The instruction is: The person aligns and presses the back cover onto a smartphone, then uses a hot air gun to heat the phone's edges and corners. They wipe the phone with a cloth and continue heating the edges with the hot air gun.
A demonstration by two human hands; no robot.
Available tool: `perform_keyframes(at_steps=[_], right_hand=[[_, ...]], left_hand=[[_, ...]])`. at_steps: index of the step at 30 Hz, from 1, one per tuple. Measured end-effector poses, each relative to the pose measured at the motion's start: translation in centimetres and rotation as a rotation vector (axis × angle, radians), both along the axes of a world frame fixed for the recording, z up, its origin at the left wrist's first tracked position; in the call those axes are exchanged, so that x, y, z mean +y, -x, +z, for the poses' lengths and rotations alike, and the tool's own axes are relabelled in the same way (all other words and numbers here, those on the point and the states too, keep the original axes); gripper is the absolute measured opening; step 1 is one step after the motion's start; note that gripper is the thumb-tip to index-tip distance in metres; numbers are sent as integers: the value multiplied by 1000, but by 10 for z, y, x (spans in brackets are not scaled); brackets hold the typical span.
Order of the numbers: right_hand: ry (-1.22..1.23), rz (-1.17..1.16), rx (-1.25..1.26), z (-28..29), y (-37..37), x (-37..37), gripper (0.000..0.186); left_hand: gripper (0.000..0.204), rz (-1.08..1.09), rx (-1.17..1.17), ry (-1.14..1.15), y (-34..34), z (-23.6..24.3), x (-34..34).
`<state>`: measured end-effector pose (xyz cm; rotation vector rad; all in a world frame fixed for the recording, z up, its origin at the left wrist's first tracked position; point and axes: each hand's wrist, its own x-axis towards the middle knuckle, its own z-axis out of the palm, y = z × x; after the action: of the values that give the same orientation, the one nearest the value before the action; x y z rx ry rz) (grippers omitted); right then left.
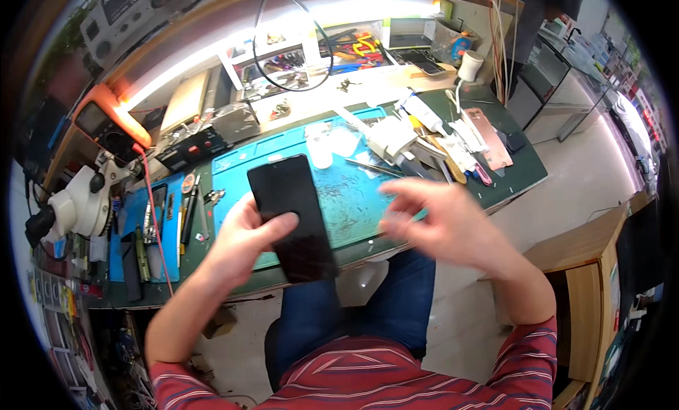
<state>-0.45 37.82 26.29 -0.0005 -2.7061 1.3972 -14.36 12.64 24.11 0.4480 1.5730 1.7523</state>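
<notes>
My left hand is closed round a black smartphone, its thumb lying across the dark screen. The phone is tilted and held up over the front edge of the blue work mat. Right of it, my right hand hovers above the mat's right side, a little blurred. Its fingers are bent but apart, and nothing shows between them. Beyond that hand, a pair of tweezers lies on the mat.
An orange multimeter with a red lead stands at the left, near a white microscope part. A smaller blue mat carries phone parts and tools. Tubes and brushes crowd the right. A wooden cabinet stands beside me.
</notes>
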Motion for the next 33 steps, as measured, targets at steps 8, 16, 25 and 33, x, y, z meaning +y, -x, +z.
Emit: perform_keyframes(at_steps=[8,16,25,33], right_hand=[[521,148,-212,-35,24,-58,34],[-200,472,-459,15,21,-60,26],[-544,603,-303,19,28,-85,21],[-719,511,-201,23,33,-86,28]], left_hand=[[38,34,-15,-61,-35,-13,-1],[78,-384,10,38,-1,6,-56],[78,-807,560,324,-15,23,-28],[61,-648,614,324,-22,2,-10]])
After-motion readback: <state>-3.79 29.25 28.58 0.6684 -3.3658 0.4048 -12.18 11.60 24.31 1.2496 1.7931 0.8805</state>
